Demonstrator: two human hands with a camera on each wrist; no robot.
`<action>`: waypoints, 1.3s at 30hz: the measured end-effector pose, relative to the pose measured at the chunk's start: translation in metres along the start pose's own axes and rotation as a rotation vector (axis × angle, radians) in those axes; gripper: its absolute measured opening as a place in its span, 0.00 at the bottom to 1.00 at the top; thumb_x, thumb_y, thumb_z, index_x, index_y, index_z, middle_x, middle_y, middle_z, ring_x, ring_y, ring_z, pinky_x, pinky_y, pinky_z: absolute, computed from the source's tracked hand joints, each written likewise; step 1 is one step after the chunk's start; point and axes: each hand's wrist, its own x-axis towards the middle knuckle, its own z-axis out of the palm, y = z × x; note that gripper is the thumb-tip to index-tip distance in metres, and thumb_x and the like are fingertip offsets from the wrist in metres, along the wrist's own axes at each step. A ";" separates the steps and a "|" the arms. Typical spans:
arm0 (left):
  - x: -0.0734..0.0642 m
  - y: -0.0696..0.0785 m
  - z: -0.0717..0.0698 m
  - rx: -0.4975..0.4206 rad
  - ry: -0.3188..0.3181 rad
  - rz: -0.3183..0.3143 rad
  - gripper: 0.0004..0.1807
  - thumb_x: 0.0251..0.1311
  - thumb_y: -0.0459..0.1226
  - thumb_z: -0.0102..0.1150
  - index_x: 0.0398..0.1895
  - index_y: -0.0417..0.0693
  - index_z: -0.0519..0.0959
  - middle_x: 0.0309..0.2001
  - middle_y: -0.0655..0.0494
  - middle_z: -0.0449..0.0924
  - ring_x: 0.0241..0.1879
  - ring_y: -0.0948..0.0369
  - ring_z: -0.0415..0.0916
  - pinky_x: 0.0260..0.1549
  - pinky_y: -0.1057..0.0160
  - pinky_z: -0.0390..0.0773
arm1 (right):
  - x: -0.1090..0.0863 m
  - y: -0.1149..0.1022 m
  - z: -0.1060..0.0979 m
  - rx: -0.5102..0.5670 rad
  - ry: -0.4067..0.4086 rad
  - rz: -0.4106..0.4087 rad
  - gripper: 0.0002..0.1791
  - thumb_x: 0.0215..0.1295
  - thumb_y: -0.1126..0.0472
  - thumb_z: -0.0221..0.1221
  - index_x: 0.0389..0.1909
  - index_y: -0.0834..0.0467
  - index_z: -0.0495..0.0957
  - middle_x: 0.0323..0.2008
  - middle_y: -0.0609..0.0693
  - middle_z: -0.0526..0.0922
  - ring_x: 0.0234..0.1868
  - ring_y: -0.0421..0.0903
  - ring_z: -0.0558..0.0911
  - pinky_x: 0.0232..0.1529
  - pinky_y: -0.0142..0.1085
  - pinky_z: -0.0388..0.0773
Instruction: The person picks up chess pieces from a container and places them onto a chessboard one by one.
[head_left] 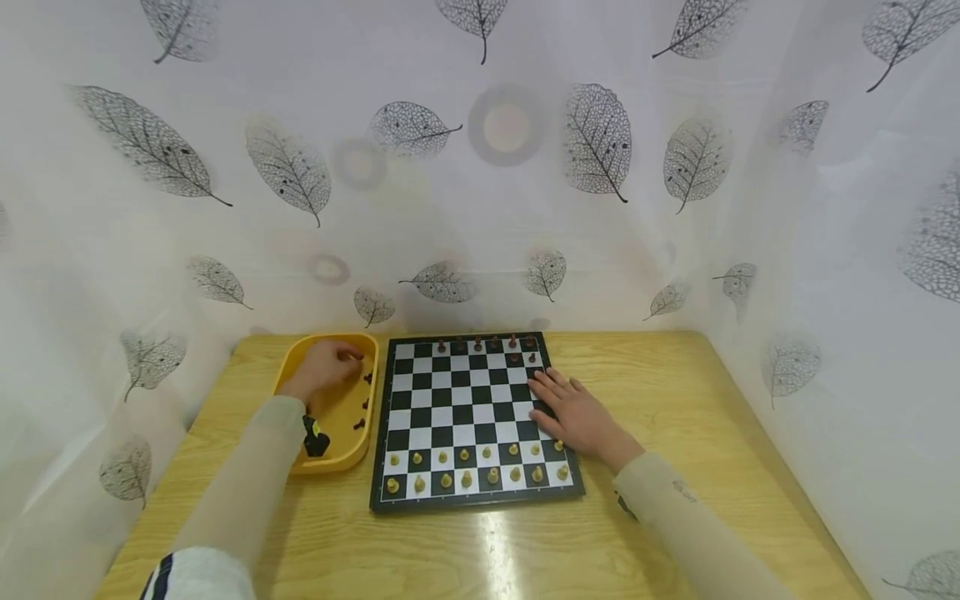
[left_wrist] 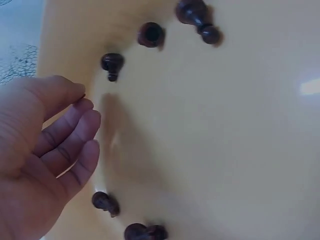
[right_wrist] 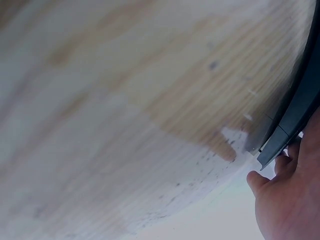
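Observation:
My left hand (head_left: pixel 327 368) is inside a yellow tray (head_left: pixel 372 346), over its far right part. Thumb and fingertips pinch a small dark chess piece (left_wrist: pixel 80 99), mostly hidden by the fingers. Several dark chess pieces (left_wrist: pixel 113 65) lie loose on the tray floor near the hand. My right hand (head_left: pixel 581 417) rests on the right edge of a black-and-white chessboard (head_left: pixel 462 393), fingers stretched out. Gold-coloured pieces (head_left: pixel 467 478) stand in two rows along the board's near side. Dark red pieces (head_left: pixel 477 342) stand at its far right.
A pale wooden table (head_left: pixel 645 367) carries the tray and the board, which stand side by side. White curtain-like sheeting (head_left: pixel 510 225) with a leaf print surrounds the table at the back and sides.

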 end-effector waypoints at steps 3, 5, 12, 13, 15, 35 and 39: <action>-0.003 0.003 -0.005 -0.033 0.020 0.005 0.18 0.74 0.39 0.58 0.60 0.37 0.83 0.49 0.41 0.86 0.41 0.52 0.80 0.44 0.57 0.83 | -0.001 0.000 -0.001 0.001 0.004 -0.005 0.39 0.82 0.34 0.41 0.83 0.53 0.59 0.83 0.53 0.59 0.85 0.57 0.55 0.81 0.60 0.58; -0.004 0.006 -0.007 -0.047 0.034 0.012 0.18 0.75 0.39 0.59 0.59 0.36 0.83 0.47 0.41 0.87 0.38 0.53 0.80 0.40 0.60 0.83 | -0.001 0.000 -0.002 0.002 0.003 -0.008 0.39 0.82 0.34 0.41 0.83 0.53 0.59 0.83 0.53 0.59 0.85 0.57 0.55 0.81 0.60 0.58; -0.011 0.017 -0.014 -0.091 0.077 0.034 0.16 0.75 0.39 0.60 0.57 0.36 0.83 0.46 0.39 0.88 0.39 0.51 0.83 0.40 0.63 0.83 | -0.001 -0.001 -0.004 -0.010 0.004 -0.007 0.39 0.82 0.35 0.42 0.82 0.54 0.60 0.83 0.54 0.60 0.84 0.58 0.55 0.80 0.61 0.59; -0.012 0.019 -0.015 -0.095 0.083 0.039 0.16 0.75 0.39 0.60 0.56 0.36 0.83 0.46 0.38 0.88 0.39 0.50 0.84 0.39 0.63 0.83 | -0.001 -0.001 -0.004 -0.010 0.003 -0.007 0.39 0.82 0.35 0.42 0.82 0.54 0.60 0.83 0.54 0.60 0.84 0.59 0.55 0.80 0.61 0.58; -0.014 0.022 -0.017 -0.100 0.095 0.040 0.16 0.75 0.39 0.60 0.56 0.36 0.83 0.45 0.38 0.88 0.41 0.47 0.84 0.38 0.63 0.82 | -0.001 -0.001 -0.004 -0.009 -0.004 -0.004 0.39 0.82 0.35 0.42 0.83 0.53 0.59 0.83 0.54 0.59 0.85 0.58 0.55 0.80 0.61 0.58; -0.021 0.045 -0.017 -0.068 0.223 0.087 0.16 0.75 0.42 0.60 0.55 0.40 0.84 0.51 0.40 0.87 0.46 0.47 0.82 0.49 0.49 0.86 | -0.007 0.000 -0.003 -0.002 -0.008 -0.022 0.39 0.82 0.35 0.42 0.83 0.54 0.59 0.83 0.55 0.60 0.85 0.59 0.55 0.80 0.62 0.58; -0.020 0.051 -0.013 -0.092 0.224 0.092 0.17 0.75 0.42 0.60 0.56 0.39 0.83 0.50 0.40 0.87 0.46 0.48 0.83 0.49 0.50 0.86 | -0.008 0.000 -0.005 0.003 -0.004 -0.029 0.38 0.82 0.36 0.43 0.83 0.54 0.60 0.83 0.55 0.60 0.84 0.59 0.55 0.80 0.62 0.58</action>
